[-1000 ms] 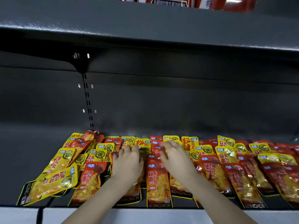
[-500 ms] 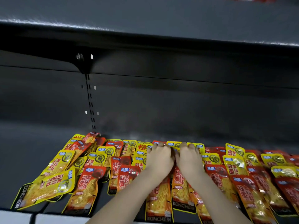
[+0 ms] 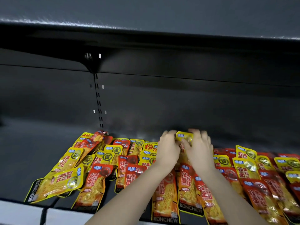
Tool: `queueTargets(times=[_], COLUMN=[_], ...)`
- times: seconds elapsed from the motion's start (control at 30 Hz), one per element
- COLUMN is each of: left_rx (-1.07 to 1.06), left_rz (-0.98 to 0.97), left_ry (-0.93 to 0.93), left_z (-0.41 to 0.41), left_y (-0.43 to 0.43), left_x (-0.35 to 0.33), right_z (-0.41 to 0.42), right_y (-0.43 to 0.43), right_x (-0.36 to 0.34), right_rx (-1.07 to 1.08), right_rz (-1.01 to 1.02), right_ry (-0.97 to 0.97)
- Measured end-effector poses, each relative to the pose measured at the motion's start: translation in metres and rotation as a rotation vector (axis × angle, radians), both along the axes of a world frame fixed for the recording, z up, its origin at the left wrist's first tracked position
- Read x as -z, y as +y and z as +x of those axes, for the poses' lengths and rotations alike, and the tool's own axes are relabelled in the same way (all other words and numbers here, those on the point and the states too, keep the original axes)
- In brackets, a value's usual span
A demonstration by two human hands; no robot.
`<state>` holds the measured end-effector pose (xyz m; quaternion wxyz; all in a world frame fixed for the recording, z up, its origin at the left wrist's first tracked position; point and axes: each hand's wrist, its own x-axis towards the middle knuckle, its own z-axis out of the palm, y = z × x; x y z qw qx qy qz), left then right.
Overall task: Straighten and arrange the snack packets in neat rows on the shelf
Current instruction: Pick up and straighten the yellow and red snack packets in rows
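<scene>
Yellow packet (image 3: 185, 137), near the back of the dark shelf (image 3: 32, 156), gripped at its two sides by the curled fingers of the left hand (image 3: 168, 150) and right hand (image 3: 200, 150). Both forearms reach forward over red and yellow snack packets (image 3: 95, 184) lying overlapped on the shelf, those at left askew.

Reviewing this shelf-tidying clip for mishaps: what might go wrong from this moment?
Both the left hand and right hand grip one yellow packet at the back; pulling it up may drag the packets overlapping around it out of line. The forearms pass low over the front red packets, which reach the shelf lip and could be nudged off.
</scene>
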<state>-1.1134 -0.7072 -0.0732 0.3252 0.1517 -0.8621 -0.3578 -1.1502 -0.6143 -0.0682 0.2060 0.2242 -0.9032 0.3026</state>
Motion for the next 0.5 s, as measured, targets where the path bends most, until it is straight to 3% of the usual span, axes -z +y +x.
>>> queueTargets(times=[0.27, 0.5], left_rx=[0.045, 0.074], left_rz=[0.264, 0.241], left_ry=[0.252, 0.214], left_z=[0.020, 0.061], left_y=[-0.029, -0.075], left_x=[-0.034, -0.046], right_z=[0.015, 0.040], right_y=[-0.013, -0.046], right_x=[-0.032, -0.035], right_rx=[-0.289, -0.505], right_rz=[-0.364, -0.455], right_ry=[-0.065, -0.186])
